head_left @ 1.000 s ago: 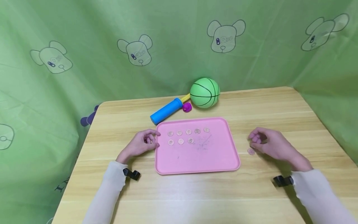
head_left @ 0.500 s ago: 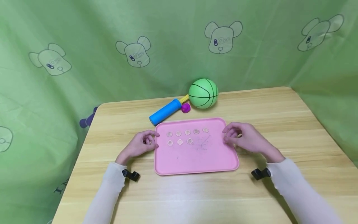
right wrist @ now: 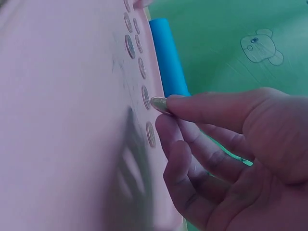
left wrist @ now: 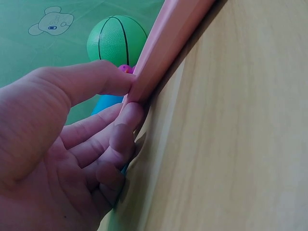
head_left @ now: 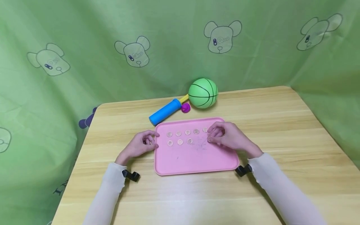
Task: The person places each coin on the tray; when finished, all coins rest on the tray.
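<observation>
The right hand (head_left: 229,139) is pinching a small round coppery coin (right wrist: 159,103) over the flat pink plastic tray (head_left: 197,159). Eight such coins are lying there in two rows, while the left hand (head_left: 140,145) is gripping the tray's left rim.

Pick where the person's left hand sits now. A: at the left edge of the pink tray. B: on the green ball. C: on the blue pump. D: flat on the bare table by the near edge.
A: the left hand has thumb and fingers at the left rim of the flat pink plastic tray, as the left wrist view shows.
</observation>
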`<state>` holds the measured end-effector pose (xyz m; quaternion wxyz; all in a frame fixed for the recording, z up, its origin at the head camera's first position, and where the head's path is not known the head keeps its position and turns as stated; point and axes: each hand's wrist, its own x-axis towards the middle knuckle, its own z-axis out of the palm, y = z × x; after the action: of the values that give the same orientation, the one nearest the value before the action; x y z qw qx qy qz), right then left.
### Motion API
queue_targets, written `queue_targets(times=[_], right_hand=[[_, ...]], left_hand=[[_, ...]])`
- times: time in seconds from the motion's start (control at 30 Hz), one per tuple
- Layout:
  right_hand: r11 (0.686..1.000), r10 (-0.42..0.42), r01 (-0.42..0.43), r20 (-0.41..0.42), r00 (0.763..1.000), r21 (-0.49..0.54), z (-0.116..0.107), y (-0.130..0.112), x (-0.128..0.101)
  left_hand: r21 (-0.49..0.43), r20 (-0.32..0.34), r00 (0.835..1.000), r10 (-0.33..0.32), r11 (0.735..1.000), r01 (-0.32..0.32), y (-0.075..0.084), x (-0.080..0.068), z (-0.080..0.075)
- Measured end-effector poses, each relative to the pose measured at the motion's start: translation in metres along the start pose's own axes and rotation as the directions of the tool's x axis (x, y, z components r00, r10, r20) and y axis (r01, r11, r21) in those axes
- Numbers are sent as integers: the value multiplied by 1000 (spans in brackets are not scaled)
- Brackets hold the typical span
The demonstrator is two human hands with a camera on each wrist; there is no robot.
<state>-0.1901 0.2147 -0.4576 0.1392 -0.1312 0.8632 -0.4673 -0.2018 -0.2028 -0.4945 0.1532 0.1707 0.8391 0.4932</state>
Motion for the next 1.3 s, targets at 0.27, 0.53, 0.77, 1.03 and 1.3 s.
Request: queue_targets(times=[0.27, 0.53, 0.77, 1.03, 1.3], right_hand=[[995, -71, 72, 26, 997, -67, 14, -1, 21], [990, -79, 82, 28, 996, -116, 26, -10, 28], [986, -66, 70, 29, 997, -153, 31, -18, 32], [974, -86, 84, 2, 996, -210, 33, -17, 34], [980, -73, 63, -49, 996, -188, 23, -25, 26]], left_hand=[[6, -5, 1000, 9, 1000, -9, -2, 1, 0], [7, -11, 1000, 3, 1000, -3, -2, 0, -1], [7, -8, 1000, 6, 1000, -6, -3, 1, -1], [11, -7, 1000, 3, 1000, -3, -4, 3, -2], [3, -1, 1000, 6, 1000, -6, -4, 3, -1]])
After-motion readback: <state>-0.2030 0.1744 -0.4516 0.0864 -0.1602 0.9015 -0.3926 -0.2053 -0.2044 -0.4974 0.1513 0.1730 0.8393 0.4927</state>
